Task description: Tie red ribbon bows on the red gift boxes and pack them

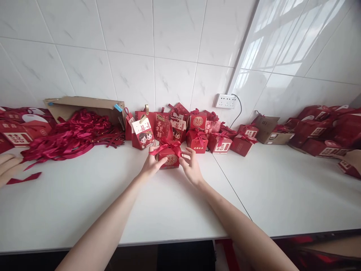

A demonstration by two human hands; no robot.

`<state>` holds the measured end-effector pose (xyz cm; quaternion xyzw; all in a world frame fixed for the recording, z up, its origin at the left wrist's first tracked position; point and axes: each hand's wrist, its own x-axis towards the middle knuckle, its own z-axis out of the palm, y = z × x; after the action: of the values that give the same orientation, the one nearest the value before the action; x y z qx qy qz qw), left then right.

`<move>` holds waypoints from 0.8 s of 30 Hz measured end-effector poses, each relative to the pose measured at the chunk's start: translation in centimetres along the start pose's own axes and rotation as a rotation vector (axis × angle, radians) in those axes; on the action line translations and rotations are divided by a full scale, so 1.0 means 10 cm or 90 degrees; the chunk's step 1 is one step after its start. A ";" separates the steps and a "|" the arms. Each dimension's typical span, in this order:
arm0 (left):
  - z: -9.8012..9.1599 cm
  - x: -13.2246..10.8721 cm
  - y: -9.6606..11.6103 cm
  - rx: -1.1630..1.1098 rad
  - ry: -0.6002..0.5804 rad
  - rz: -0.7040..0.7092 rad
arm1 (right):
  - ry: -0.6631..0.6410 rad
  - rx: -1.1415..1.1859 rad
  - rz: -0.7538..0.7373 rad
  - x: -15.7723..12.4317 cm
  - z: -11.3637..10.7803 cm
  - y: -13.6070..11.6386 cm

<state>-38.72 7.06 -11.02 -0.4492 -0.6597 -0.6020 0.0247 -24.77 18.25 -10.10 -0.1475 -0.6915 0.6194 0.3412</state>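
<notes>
A small red gift box point(170, 160) with a gold round emblem and a red ribbon bow point(169, 146) on top stands on the white table in front of me. My left hand point(152, 164) grips its left side, the thumb lying on the front face. At the right side my right hand point(192, 165) has its thumb and curled fingers against the box near the bow's end. Close behind it are a white and red box with two cartoon figures point(143, 135) and a red box with a bow point(197, 143).
Dark red ribbons point(84, 131) spill from a cardboard box point(84, 101) at the left. More boxes point(316, 128) are heaped at the right. Other people's hands show at the left edge point(9, 168) and right edge point(354, 161). A power strip point(225, 101) hangs on the tiled wall.
</notes>
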 end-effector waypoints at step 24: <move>0.01 -0.09 0.14 0.068 -0.078 0.223 | 0.078 -0.051 -0.119 0.02 -0.07 -0.01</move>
<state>-37.26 6.44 -10.43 -0.5912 -0.6024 -0.5243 0.1125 -24.40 18.89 -10.01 -0.1337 -0.7044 0.5463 0.4330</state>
